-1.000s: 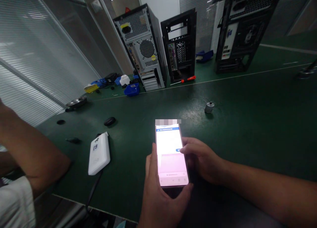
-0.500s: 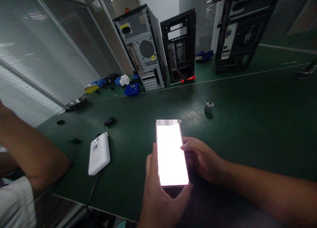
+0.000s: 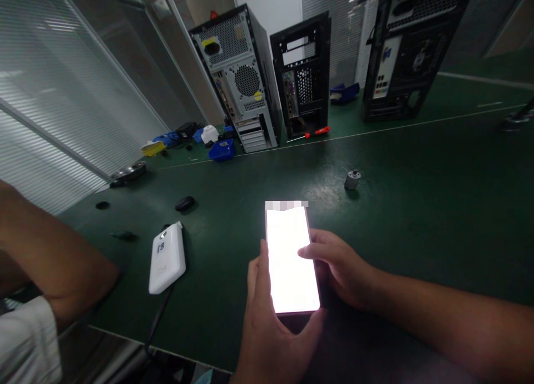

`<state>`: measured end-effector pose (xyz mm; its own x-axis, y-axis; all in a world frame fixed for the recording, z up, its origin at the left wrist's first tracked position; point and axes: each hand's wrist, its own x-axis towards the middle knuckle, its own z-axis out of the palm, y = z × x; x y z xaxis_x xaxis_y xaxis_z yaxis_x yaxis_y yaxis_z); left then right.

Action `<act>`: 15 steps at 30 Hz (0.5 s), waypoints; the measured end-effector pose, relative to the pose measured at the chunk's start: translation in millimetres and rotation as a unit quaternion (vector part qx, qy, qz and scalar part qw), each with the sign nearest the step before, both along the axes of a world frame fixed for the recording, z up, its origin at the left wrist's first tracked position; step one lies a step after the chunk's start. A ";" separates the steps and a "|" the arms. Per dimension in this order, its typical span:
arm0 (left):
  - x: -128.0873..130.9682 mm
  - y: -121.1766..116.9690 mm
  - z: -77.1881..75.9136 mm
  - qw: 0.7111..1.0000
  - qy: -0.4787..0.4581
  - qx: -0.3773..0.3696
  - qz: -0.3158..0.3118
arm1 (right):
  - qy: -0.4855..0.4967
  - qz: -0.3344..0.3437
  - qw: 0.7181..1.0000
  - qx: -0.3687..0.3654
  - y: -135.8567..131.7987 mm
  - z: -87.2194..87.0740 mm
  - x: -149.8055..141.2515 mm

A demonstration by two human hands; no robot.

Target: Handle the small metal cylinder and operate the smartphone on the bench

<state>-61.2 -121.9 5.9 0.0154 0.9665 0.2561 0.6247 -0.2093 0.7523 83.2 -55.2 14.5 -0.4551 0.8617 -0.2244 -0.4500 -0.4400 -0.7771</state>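
Observation:
A smartphone [image 3: 292,272] with a glaring white screen is held up over the green table. My left hand [image 3: 275,339] grips its lower part, fingers along the left edge and thumb at the bottom right corner. On the other side, my right hand [image 3: 342,270] is closed at the phone's right edge, its thumb lying over the screen. Its other fingers are partly hidden behind the phone. Left of my hands lies a white power bank-like case [image 3: 167,261] marked 18, with a dark cable. A small metal motor [image 3: 352,179] stands beyond the phone.
Along the back of the green table [image 3: 417,206] stand a computer tower [image 3: 246,83], an open black case [image 3: 306,78] and another case [image 3: 400,67]. A red screwdriver [image 3: 312,133], blue bin [image 3: 222,150] and black mouse-like object [image 3: 184,203] lie about. Another person's arm [image 3: 54,256] rests at left.
My right thumb has moved left, further over the screen. The phone and both hands have shifted very slightly to the right. The other person's arm has lowered a little.

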 end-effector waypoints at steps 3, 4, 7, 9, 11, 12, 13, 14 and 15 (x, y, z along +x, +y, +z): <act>-0.6 0.3 0.4 1.000 0.001 -0.002 -0.006 | -0.006 0.001 1.000 0.000 0.8 -0.3 -1.0; -0.8 0.4 0.3 1.000 0.002 -0.002 -0.008 | -0.008 -0.001 1.000 -0.002 1.2 -0.6 -1.3; -1.4 0.4 -0.3 1.000 0.008 0.001 -0.008 | -0.013 -0.008 1.000 -0.001 2.3 -1.8 -1.7; -1.5 0.2 -1.0 1.000 0.007 0.005 -0.007 | -0.009 0.001 1.000 0.005 3.0 -2.2 -1.4; -1.4 0.0 -1.4 1.000 0.003 0.005 -0.005 | -0.005 0.011 1.000 0.009 3.6 -2.0 -1.0; -1.3 -0.1 -1.6 1.000 0.001 0.003 -0.004 | -0.005 0.013 1.000 0.010 3.8 -1.9 -0.8; -1.2 -0.1 -1.6 1.000 -0.001 0.000 -0.003 | -0.006 0.014 1.000 0.012 4.0 -1.8 -0.7; -1.1 -0.2 -1.6 1.000 -0.003 -0.002 -0.001 | -0.008 0.012 1.000 0.012 4.1 -1.9 -0.7; -0.9 -0.2 -1.5 1.000 -0.006 -0.004 0.001 | -0.009 0.011 1.000 0.012 4.2 -2.1 -0.7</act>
<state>-62.1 -122.1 4.3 0.0107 0.9688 0.2477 0.6154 -0.2016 0.7620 82.5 -51.0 12.4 -0.4703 0.8565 -0.2128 -0.4255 -0.4313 -0.7955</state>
